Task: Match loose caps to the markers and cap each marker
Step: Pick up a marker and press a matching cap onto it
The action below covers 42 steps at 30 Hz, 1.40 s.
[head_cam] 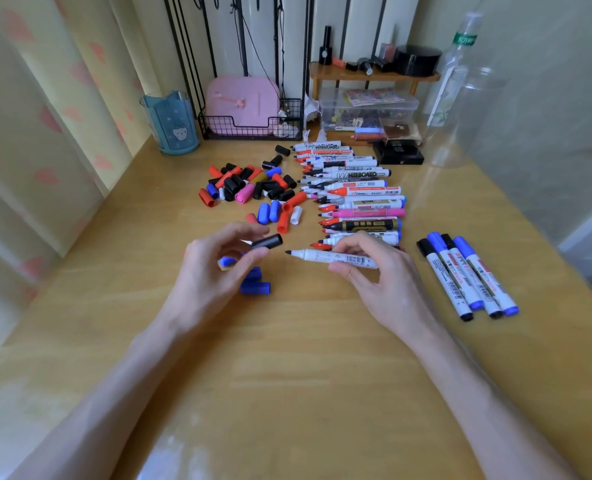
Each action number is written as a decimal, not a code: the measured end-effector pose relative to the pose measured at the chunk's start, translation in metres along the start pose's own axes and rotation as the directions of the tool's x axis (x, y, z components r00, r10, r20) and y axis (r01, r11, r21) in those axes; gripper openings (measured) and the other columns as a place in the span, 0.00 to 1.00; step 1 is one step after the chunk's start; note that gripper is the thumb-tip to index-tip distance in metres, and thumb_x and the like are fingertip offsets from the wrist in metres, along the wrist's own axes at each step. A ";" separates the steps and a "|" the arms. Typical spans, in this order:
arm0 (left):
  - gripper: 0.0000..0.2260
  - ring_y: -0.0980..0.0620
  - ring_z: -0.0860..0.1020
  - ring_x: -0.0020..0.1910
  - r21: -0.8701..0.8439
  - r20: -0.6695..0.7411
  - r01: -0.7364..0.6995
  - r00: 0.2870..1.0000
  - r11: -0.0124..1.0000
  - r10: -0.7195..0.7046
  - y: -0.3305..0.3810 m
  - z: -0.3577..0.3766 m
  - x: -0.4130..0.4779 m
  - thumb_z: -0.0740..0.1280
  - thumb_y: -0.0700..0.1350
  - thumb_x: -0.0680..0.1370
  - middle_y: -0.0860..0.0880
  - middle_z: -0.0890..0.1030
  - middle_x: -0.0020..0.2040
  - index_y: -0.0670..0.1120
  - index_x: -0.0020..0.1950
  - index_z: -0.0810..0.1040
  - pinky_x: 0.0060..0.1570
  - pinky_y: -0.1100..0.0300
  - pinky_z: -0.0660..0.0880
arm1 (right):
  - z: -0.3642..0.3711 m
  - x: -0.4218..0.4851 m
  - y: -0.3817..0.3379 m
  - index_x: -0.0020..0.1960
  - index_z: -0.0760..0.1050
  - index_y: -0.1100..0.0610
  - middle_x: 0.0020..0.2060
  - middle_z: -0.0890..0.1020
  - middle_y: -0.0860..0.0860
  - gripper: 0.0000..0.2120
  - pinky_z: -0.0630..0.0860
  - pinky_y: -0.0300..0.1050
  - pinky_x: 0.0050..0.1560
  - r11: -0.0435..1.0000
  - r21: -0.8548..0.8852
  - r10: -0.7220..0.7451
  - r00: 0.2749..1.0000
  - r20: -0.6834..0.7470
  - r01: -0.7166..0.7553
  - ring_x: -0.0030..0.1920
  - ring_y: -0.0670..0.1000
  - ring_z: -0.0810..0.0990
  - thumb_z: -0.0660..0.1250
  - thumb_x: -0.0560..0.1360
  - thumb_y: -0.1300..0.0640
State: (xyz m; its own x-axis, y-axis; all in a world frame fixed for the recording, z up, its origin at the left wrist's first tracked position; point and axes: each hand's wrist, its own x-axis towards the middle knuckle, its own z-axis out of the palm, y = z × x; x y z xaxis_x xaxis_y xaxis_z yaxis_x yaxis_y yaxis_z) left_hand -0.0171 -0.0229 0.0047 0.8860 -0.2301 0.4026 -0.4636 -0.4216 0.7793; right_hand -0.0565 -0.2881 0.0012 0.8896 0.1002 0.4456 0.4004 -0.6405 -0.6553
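Observation:
My left hand (214,268) pinches a black cap (268,241) between thumb and fingers, its open end facing right. My right hand (374,271) holds a white marker (332,258) with a bare black tip pointing left at the cap, a short gap between them. A few blue caps (254,287) lie under my left hand. A heap of loose caps (249,187) in black, red, blue and pink lies further back. To its right is a column of uncapped markers (356,192). Several capped markers (467,275) lie at the right.
A blue cup (170,123), a black wire basket (253,128) holding a pink box, a clear plastic box (367,109) under a small wooden shelf (370,75), a black case (398,152) and a clear bottle (457,88) line the desk's back edge. A curtain hangs at the left.

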 end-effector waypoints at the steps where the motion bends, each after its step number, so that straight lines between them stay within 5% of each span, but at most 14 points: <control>1: 0.10 0.52 0.84 0.50 0.022 0.024 -0.021 1.000 1.000 0.020 0.000 0.002 -0.001 0.73 0.43 0.80 0.55 0.86 0.54 0.46 0.61 0.84 0.53 0.67 0.76 | 0.000 0.001 0.001 0.54 0.80 0.55 0.49 0.84 0.42 0.09 0.77 0.43 0.56 1.000 -0.001 -0.007 1.000 -0.013 0.007 0.54 0.44 0.82 0.75 0.78 0.53; 16: 0.10 0.49 0.83 0.44 0.083 0.101 -0.083 0.992 0.993 0.074 0.000 0.006 -0.006 0.73 0.51 0.79 0.55 0.86 0.50 0.51 0.59 0.85 0.49 0.54 0.80 | 0.001 -0.001 0.001 0.53 0.80 0.55 0.49 0.83 0.43 0.07 0.66 0.27 0.49 0.994 -0.087 -0.067 0.998 -0.012 0.066 0.53 0.38 0.77 0.74 0.78 0.54; 19: 0.11 0.50 0.83 0.43 0.092 0.127 -0.095 0.988 0.991 0.083 0.002 0.008 -0.007 0.72 0.52 0.78 0.56 0.86 0.47 0.52 0.59 0.85 0.50 0.55 0.80 | 0.006 -0.002 -0.001 0.53 0.80 0.56 0.49 0.82 0.42 0.07 0.68 0.29 0.50 0.996 -0.052 -0.074 0.997 -0.004 0.073 0.53 0.37 0.77 0.74 0.78 0.54; 25: 0.11 0.53 0.85 0.42 0.073 0.126 -0.091 0.989 0.993 0.082 0.004 0.012 -0.009 0.70 0.51 0.79 0.53 0.86 0.44 0.50 0.58 0.86 0.50 0.53 0.80 | 0.015 -0.006 0.001 0.59 0.85 0.56 0.50 0.86 0.47 0.10 0.78 0.48 0.54 0.995 -0.042 -0.096 0.995 -0.015 0.096 0.52 0.49 0.82 0.73 0.79 0.56; 30: 0.08 0.51 0.84 0.41 0.093 0.126 -0.125 0.986 0.988 0.113 0.005 0.010 -0.010 0.70 0.50 0.81 0.53 0.85 0.43 0.51 0.58 0.85 0.49 0.53 0.80 | 0.020 -0.007 -0.002 0.61 0.85 0.59 0.44 0.84 0.47 0.11 0.76 0.42 0.49 0.990 -0.061 -0.134 0.989 -0.061 0.130 0.45 0.48 0.79 0.74 0.78 0.61; 34: 0.08 0.54 0.80 0.40 0.136 0.179 -0.148 0.976 0.980 0.123 0.002 0.007 -0.008 0.69 0.50 0.83 0.57 0.83 0.42 0.52 0.59 0.84 0.45 0.63 0.76 | 0.020 -0.006 -0.002 0.60 0.85 0.57 0.46 0.84 0.45 0.11 0.76 0.40 0.51 0.994 -0.033 -0.104 0.994 -0.021 0.103 0.47 0.46 0.80 0.73 0.79 0.59; 38: 0.08 0.61 0.78 0.46 0.245 0.178 -0.167 0.976 0.955 0.124 -0.003 0.001 -0.001 0.68 0.50 0.82 0.63 0.81 0.47 0.54 0.60 0.82 0.47 0.70 0.70 | 0.020 0.002 -0.002 0.58 0.84 0.56 0.51 0.86 0.46 0.08 0.77 0.46 0.58 0.996 -0.069 -0.061 0.998 -0.024 0.059 0.55 0.49 0.82 0.74 0.79 0.59; 42: 0.08 0.56 0.77 0.57 0.334 0.134 -0.130 0.987 0.934 0.090 -0.017 -0.013 0.002 0.68 0.49 0.82 0.57 0.81 0.55 0.52 0.60 0.82 0.53 0.63 0.72 | 0.013 0.001 0.001 0.56 0.83 0.55 0.51 0.84 0.43 0.07 0.75 0.41 0.54 0.993 -0.117 -0.011 0.997 -0.077 0.002 0.54 0.48 0.81 0.74 0.78 0.60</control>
State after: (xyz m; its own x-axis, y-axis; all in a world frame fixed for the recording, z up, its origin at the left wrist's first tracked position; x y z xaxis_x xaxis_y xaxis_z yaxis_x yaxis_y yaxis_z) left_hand -0.0077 -0.0047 -0.0017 0.8315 -0.3822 0.4032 -0.5514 -0.6563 0.5150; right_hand -0.0519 -0.2790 -0.0069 0.8658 0.0485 0.4981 0.3734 -0.7251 -0.5786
